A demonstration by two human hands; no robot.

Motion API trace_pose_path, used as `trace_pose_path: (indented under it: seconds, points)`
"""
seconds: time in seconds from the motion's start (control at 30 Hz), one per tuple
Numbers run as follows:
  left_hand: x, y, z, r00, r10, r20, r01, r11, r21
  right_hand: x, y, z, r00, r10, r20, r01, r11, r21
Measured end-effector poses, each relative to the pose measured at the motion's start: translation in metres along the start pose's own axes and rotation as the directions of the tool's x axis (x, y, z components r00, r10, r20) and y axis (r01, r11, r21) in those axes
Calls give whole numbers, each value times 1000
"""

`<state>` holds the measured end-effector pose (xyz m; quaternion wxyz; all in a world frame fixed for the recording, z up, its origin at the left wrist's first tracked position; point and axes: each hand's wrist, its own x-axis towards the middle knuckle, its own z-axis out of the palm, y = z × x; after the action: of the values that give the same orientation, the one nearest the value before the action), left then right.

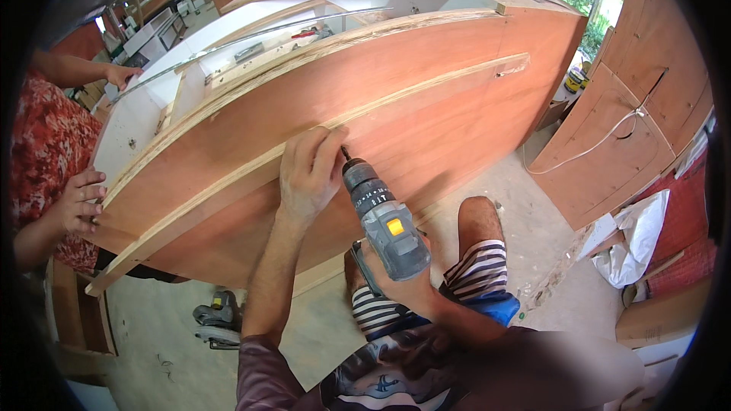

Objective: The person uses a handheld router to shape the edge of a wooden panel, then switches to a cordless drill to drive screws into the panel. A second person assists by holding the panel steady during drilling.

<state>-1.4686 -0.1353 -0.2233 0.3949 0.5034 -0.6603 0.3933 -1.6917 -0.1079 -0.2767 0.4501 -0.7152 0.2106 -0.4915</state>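
In my right hand [411, 281] is a grey and black cordless drill [392, 232], its bit angled up toward a long pale wooden strip [426, 91]. The strip runs along the reddish plywood side [457, 118] of a curved, boat-like hull. My left hand [308, 164] presses against the strip just left of the bit, fingers bent and drawn together. Whatever may be between its fingertips is too small or hidden to make out. The bit's tip ends close to those fingers; whether it touches the strip I cannot tell.
At the left, another person [57, 129] has a hand on the hull's edge. A circular saw [217, 318] lies on the concrete floor. Plywood panels [601, 144] with a white cord lean at the right, near a white sack [636, 236]. Tools lie inside the hull.
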Motion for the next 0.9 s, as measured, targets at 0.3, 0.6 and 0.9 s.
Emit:
trace_pose_path:
  seconds: [0.3,0.6,0.9]
  points:
    - [0,6,2,985,-170,-12,171,985,37,-1,4,-2,997,55,45,-62,980,189]
    - [-2,12,13,985,-171,15,161,952,260,-2,13,-16,959,220,180,-260,933,248]
    - [18,36,22,985,-158,67,118,909,400,15,38,-141,996,85,-13,-68,868,492]
